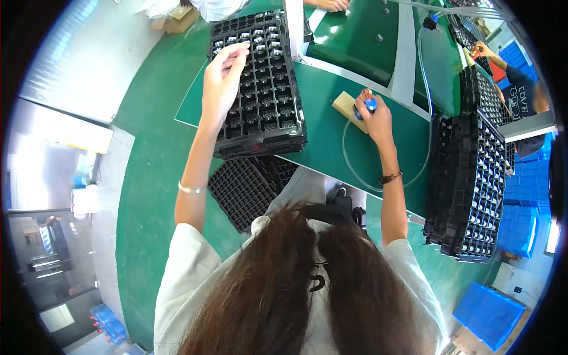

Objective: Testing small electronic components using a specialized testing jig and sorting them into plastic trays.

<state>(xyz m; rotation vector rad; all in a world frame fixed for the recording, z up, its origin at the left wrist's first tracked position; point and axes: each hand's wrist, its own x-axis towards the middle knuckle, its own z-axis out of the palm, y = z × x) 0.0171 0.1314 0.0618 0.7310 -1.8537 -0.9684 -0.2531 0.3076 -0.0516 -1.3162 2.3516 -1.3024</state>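
Observation:
My left hand reaches over a stack of black compartment trays on the left of the green table. Its fingertips are drawn together near the tray's far rows, where small silvery parts sit in the pockets. Whatever lies between the fingertips is too small to make out. My right hand is closed around a blue hand tool with a copper-coloured end. Under that hand lies a pale yellow block on the table. A clear hose loops across the tabletop beside the hand.
To the right stand tall stacked black trays filled with small parts. More black trays are below the table edge. A green conveyor belt runs beyond a metal rail. A co-worker's hand rests across it; another person works at right.

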